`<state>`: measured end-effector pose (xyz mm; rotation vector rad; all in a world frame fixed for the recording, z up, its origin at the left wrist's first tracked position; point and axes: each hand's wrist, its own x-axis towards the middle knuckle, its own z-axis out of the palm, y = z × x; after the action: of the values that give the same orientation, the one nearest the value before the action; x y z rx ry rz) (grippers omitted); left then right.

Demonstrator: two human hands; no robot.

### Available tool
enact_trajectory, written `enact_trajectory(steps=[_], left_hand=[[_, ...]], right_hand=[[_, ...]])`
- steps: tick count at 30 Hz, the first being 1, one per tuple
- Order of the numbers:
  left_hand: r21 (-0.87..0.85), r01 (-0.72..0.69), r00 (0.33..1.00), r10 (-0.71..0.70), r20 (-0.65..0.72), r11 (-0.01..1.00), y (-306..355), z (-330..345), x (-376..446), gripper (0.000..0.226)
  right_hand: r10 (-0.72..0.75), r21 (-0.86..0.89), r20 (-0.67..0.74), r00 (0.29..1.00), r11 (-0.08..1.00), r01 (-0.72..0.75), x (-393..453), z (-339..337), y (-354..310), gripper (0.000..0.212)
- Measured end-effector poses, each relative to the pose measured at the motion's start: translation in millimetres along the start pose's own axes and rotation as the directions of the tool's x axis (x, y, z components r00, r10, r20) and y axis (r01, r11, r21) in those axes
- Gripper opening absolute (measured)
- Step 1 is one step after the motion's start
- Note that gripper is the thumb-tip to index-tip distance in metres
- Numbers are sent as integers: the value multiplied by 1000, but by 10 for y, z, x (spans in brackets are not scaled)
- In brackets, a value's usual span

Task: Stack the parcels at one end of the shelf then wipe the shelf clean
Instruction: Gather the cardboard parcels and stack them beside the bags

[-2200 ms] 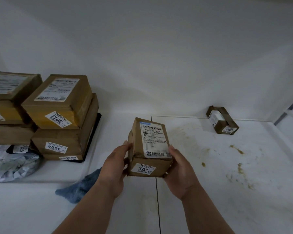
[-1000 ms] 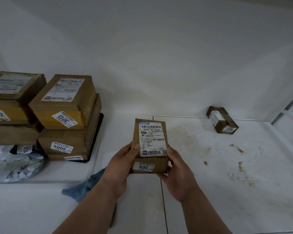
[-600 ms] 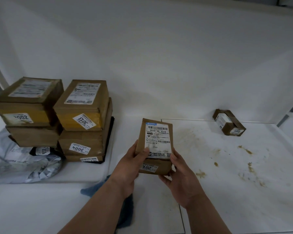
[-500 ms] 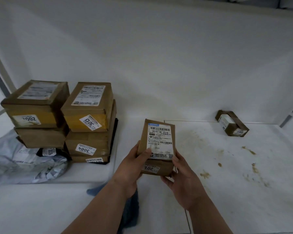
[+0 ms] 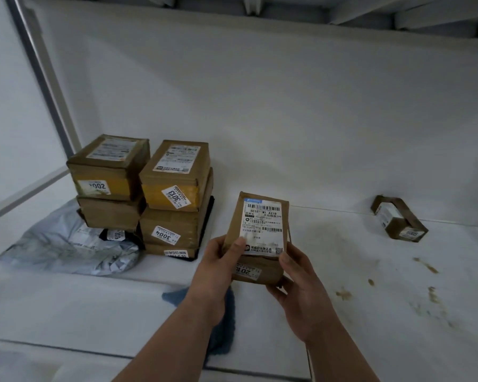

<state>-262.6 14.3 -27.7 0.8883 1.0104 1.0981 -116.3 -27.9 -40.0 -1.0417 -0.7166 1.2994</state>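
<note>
Parcel (image 5: 260,238) raised nearer stack (image 5: 174,197), stained shelf (image 5: 398,285)

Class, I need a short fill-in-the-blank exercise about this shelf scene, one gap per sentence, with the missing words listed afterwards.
1. The brown cardboard parcel with the white barcode label is held by ____ hands.
2. The stacked brown cardboard boxes stand at the ____ end of the white shelf.
3. The crumpled cloth under the left hand is ____ in colour.
4. Brown ____ mark the shelf to the right of the right hand.

Missing words: both; left; blue; stains
</note>
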Motion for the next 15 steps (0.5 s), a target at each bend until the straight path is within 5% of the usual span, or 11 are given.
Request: enact_trajectory(steps=[10,15], left_hand=[[-88,-52,990,40,-132,995,15,-15,-457,28],[8,-172,963,170,-210,985,217,-168,-636,30]], right_hand=[[78,-90,166,983,994,-64,-258,-2,1,53],[21,-127,262,965,992,13,-328,257,-59,56]])
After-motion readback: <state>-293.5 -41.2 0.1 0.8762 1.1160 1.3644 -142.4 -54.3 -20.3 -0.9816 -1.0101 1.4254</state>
